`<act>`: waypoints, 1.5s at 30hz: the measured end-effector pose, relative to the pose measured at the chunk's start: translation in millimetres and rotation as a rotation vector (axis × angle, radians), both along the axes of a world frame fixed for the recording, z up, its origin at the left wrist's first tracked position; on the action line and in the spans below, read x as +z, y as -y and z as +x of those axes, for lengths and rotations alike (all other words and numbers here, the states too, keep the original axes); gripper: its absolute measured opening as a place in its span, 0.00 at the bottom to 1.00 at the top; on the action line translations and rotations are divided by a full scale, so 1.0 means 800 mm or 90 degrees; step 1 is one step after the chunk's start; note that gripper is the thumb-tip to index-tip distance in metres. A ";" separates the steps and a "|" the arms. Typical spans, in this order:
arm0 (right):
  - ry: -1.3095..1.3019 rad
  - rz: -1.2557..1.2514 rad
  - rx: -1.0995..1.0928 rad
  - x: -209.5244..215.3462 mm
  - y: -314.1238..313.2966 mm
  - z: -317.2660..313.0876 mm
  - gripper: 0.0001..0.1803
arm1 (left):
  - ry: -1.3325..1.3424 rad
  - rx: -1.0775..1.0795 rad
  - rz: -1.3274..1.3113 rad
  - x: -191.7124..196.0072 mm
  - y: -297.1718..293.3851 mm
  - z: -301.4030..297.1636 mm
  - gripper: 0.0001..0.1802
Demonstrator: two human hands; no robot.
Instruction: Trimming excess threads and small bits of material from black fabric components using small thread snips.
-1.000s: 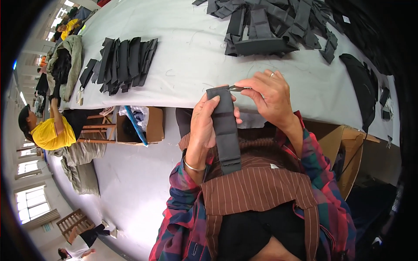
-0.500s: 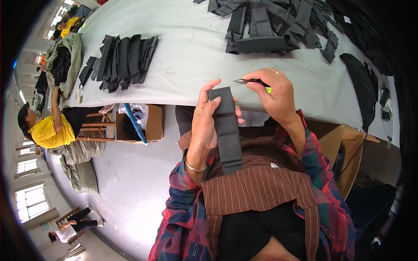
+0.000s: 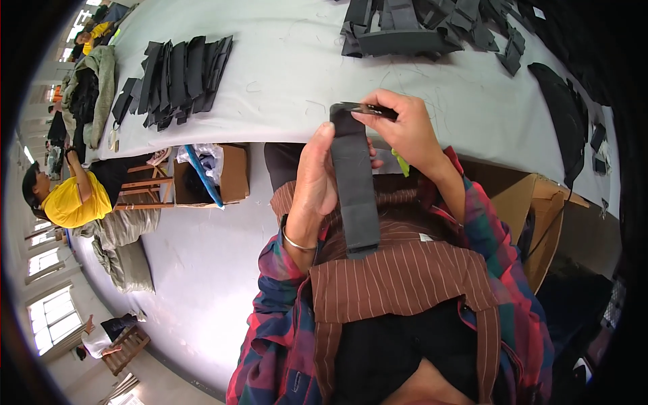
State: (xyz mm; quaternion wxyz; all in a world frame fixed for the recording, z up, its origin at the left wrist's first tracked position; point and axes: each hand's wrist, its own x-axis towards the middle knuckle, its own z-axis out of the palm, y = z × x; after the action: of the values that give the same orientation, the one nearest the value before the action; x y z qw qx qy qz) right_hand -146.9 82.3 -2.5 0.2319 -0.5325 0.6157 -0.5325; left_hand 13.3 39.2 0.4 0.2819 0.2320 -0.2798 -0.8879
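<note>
Back at the flat cloth strip [image 3: 355, 179] is a pointed tool [image 3: 383, 112].

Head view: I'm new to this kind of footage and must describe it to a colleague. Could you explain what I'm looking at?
There is no robot here, just a person working with two bare hands. The camera is worn on the person's head and looks down; its wide fisheye lens makes straight edges bend near the rim. Left in the picture is the person's left.

The left hand holds a dark fabric-like strip. The right hand holds a small dark tool at the strip's upper end.

On the pale table lie a row of dark strips, to the left, and a looser heap of dark pieces, farther back.
</note>
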 end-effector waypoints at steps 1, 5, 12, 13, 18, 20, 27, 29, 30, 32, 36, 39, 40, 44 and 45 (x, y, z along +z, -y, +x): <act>0.016 0.005 0.010 -0.004 0.003 0.000 0.07 | 0.036 0.010 -0.040 0.000 0.000 -0.001 0.20; 0.002 -0.030 -0.032 -0.002 0.000 0.013 0.11 | 0.105 0.074 -0.011 -0.005 0.004 -0.001 0.15; -0.223 -0.020 0.031 0.007 -0.044 0.012 0.12 | 0.063 0.121 0.106 -0.030 0.019 0.015 0.12; -0.243 -0.043 0.030 0.005 -0.048 0.013 0.12 | 0.077 0.127 0.114 -0.026 0.019 0.014 0.13; -0.265 -0.066 0.013 -0.004 -0.050 0.021 0.12 | 0.053 0.107 0.129 -0.024 0.017 0.012 0.19; -0.261 -0.094 -0.012 -0.007 -0.047 0.022 0.11 | 0.051 0.128 0.166 -0.020 0.015 0.006 0.14; -0.186 -0.110 -0.042 -0.004 -0.046 0.016 0.06 | 0.048 0.103 0.130 -0.019 0.020 0.014 0.16; -0.120 -0.044 -0.032 0.007 -0.050 0.018 0.06 | 0.025 0.082 0.146 -0.017 0.023 0.016 0.18; -0.122 -0.043 -0.035 0.011 -0.052 0.018 0.06 | 0.023 0.079 0.147 -0.017 0.023 0.013 0.18; -0.152 0.014 0.018 0.017 -0.055 0.021 0.07 | 0.061 0.141 0.149 -0.017 0.023 0.006 0.17; -0.144 -0.049 0.036 -0.006 -0.047 0.029 0.07 | 0.063 0.100 0.185 0.013 0.012 -0.001 0.16; -0.156 -0.039 0.033 0.001 -0.043 0.038 0.07 | 0.016 0.069 0.193 -0.005 0.021 0.015 0.16; -0.172 -0.059 0.018 -0.002 -0.043 0.039 0.08 | 0.017 0.069 0.193 -0.006 0.020 0.012 0.16; -0.207 -0.087 -0.006 -0.002 -0.043 0.041 0.08 | 0.009 0.066 0.181 -0.011 0.024 0.007 0.14; -0.203 -0.089 0.001 -0.001 -0.043 0.041 0.08 | 0.010 0.067 0.182 -0.015 0.024 0.006 0.14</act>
State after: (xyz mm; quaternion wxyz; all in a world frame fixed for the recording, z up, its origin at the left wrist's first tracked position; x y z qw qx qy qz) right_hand -114.2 116.6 -3.4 0.0942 -0.6254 0.6059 -0.4826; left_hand 18.1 19.7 -11.3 0.2901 0.2909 -0.1403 -0.9009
